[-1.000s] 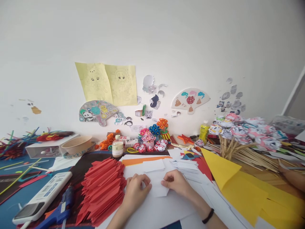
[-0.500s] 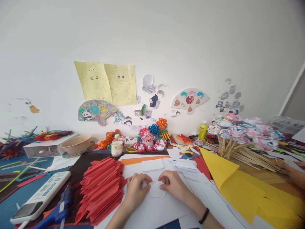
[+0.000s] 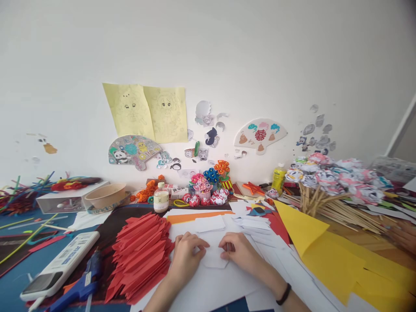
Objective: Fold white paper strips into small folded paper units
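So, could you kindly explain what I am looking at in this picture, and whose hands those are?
There is no machine here. One camera sits on a person's head and looks forward and down at a craft table against a wall. The left hand and right hand are that person's own; together they press on a small white folded paper lying on white sheets. To the left lie a pile of red folded paper, a blue glue gun and a white remote control. To the right lie yellow sheets and paper flowers on sticks.
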